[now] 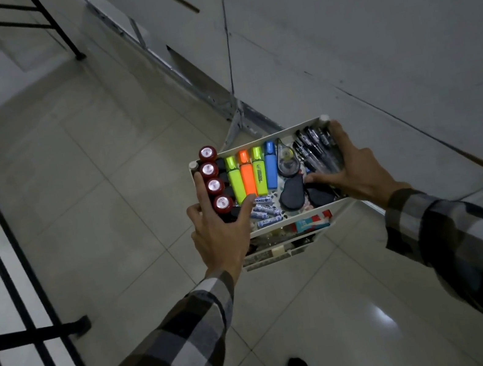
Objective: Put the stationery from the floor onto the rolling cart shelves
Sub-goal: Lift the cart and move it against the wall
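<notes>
While the white rolling cart (246, 145) stands on the tiled floor (87, 177), its top shelf holds the stationery. The left hand (219, 231) spreads straight fingers beside the red-capped bottles (214, 185), and the right hand (357, 169) rests flat on the pens (314, 147).

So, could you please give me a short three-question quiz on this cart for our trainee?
1. True or false: the orange highlighter lies between two green ones.
2. How many red caps line the left edge of the top shelf?
3. Which hand is beside the pens? A) left B) right

Key: 1 true; 2 four; 3 B, the right hand.
</notes>
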A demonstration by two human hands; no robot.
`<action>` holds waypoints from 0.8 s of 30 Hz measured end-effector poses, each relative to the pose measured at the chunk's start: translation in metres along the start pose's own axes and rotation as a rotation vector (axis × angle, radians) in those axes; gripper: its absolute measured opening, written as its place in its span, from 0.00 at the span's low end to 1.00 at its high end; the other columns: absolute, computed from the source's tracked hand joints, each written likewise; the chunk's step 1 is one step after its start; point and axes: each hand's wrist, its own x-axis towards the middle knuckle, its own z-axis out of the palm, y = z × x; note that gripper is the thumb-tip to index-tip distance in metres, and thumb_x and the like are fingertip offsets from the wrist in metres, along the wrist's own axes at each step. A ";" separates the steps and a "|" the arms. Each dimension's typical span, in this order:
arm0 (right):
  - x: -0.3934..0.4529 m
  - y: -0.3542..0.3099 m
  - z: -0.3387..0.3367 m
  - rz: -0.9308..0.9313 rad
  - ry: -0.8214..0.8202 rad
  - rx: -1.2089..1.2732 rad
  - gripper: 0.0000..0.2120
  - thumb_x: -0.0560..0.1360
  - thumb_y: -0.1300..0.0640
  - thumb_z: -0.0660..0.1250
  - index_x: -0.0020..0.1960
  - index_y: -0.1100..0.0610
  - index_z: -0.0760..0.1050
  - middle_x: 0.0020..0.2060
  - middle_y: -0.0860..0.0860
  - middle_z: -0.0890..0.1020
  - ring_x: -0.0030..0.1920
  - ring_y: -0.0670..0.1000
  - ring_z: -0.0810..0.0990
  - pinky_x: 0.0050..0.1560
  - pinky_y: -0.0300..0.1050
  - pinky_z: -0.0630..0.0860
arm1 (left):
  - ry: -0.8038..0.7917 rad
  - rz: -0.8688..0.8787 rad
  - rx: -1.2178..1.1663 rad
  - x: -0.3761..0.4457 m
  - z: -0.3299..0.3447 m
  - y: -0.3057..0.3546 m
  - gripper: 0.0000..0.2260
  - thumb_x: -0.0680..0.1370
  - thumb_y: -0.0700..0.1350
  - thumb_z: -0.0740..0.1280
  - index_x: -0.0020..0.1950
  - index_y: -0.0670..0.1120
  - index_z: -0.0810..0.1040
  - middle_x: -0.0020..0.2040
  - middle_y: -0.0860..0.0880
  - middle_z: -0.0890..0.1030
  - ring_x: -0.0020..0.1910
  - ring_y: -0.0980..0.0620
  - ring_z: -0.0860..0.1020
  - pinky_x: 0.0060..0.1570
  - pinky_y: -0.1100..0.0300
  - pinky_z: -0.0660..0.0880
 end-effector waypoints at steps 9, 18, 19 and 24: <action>-0.009 -0.005 0.002 0.108 0.092 0.054 0.60 0.65 0.37 0.80 0.84 0.45 0.47 0.73 0.54 0.76 0.64 0.57 0.82 0.61 0.39 0.69 | -0.055 0.065 0.027 0.026 0.005 -0.002 0.50 0.69 0.76 0.69 0.83 0.69 0.44 0.61 0.47 0.73 0.47 0.52 0.74 0.48 0.57 0.74; -0.044 0.013 -0.003 0.275 0.325 0.056 0.59 0.64 0.31 0.77 0.83 0.45 0.48 0.72 0.55 0.77 0.62 0.61 0.82 0.57 0.40 0.71 | -0.296 0.282 -0.005 0.070 0.019 0.039 0.50 0.69 0.74 0.72 0.82 0.71 0.46 0.65 0.46 0.75 0.60 0.40 0.80 0.61 0.43 0.77; -0.048 0.017 -0.005 0.301 0.349 0.062 0.59 0.65 0.30 0.77 0.83 0.46 0.48 0.72 0.55 0.77 0.61 0.61 0.82 0.56 0.42 0.73 | -0.322 0.329 0.012 0.077 0.026 0.047 0.50 0.69 0.74 0.72 0.83 0.70 0.46 0.68 0.45 0.75 0.64 0.39 0.78 0.63 0.39 0.77; -0.061 0.031 -0.009 0.402 0.485 0.123 0.60 0.66 0.33 0.78 0.84 0.49 0.46 0.69 0.57 0.78 0.60 0.61 0.82 0.62 0.50 0.77 | -0.448 0.499 0.044 0.111 0.062 0.084 0.49 0.68 0.78 0.68 0.83 0.69 0.47 0.75 0.46 0.74 0.71 0.41 0.76 0.66 0.36 0.76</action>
